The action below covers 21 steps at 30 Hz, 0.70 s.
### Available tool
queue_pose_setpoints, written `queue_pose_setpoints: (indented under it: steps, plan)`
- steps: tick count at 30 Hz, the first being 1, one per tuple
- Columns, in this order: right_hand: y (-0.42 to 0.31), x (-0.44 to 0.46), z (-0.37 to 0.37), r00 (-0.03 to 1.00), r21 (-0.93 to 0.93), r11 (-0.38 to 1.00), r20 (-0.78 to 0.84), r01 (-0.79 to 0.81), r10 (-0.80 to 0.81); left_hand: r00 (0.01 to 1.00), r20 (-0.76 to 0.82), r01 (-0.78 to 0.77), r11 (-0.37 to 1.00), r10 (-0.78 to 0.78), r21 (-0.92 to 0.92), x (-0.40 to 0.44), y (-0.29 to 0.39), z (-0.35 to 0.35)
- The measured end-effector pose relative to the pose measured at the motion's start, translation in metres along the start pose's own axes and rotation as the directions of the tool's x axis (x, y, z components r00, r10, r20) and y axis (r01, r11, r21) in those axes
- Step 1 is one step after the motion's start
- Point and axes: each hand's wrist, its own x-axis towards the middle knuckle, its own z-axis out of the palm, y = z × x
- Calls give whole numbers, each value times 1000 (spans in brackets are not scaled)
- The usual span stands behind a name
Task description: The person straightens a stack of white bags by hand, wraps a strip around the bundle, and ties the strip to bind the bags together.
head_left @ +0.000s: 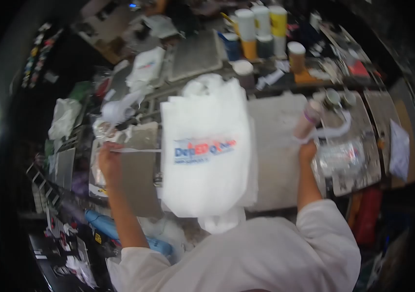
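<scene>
A stack of white bags [205, 185] with blue and red "DepED" print lies on a grey board in front of me, handles at the top and bottom. My left hand [110, 163] is to its left, fingers pinched on a thin white strip [139, 150] that runs to the stack's left edge. On the right, my right hand [307, 152] is closed at the end of another white strip [331, 131], which curls away to the right; its fingers are blurred. Just above that hand is a bottle [307, 119] with pinkish contents and a purple band.
Several tall containers [246, 34] and a brown jar [296, 57] stand at the back. A clear plastic packet [341, 159] lies right of my right hand. Another printed white bag [146, 65] is at the back left. A blue roll [102, 224] lies low on the left.
</scene>
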Motion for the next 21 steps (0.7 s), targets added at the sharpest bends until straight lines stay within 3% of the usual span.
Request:
queue_pose_setpoints:
  steps: [1, 2, 4, 6, 8, 11, 12, 14, 16, 18, 20, 21]
  plan:
    - [-1, -8, -10, 985, 138, 977, -88, 160, -149, 999, -38, 10, 999, -12, -37, 0, 3, 12]
    - [-3, -5, -18, 998, 23, 999, 49, 37, -38, 999, -43, -4, 994, -1, -107, 0, 9, 23]
    - [2, 1, -25, 989, -11, 997, 129, 76, -74, 996, -78, -48, 981, 34, -188, 0, 21, 42]
    - [-1, 5, -19, 989, 22, 995, 111, 94, -96, 995, 67, -54, 973, 70, -223, 3, 35, 64]
    - [-21, 4, -22, 996, 82, 997, 88, -14, 7, 982, 152, -78, 973, 112, -217, -1, 60, 114]
    - [-27, -1, -12, 996, 85, 994, 46, 72, -76, 968, 213, -103, 983, 134, -150, 0, 58, 134]
    - [-26, -3, -13, 996, 96, 993, 44, 72, -76, 966, 216, -113, 983, 143, -146, 1, 60, 133]
    - [-36, -7, -12, 996, 61, 995, 43, -78, 76, 969, 198, -132, 987, 147, -89, 1, 65, 118]
    - [-6, 13, 25, 986, -81, 996, 166, -22, 35, 984, 70, -159, 983, 165, -86, 0, 71, 100]
    - [-20, -6, 5, 998, 195, 980, 43, 29, -38, 977, -77, -204, 977, 199, -63, 7, 87, 59]
    - [-18, -6, -3, 987, 25, 995, 125, 94, -97, 965, -122, -240, 970, 232, -49, 20, 104, 13]
    - [-17, -5, -3, 998, 85, 996, 59, 17, -22, 960, -124, -260, 962, 250, -77, 24, 112, -12]
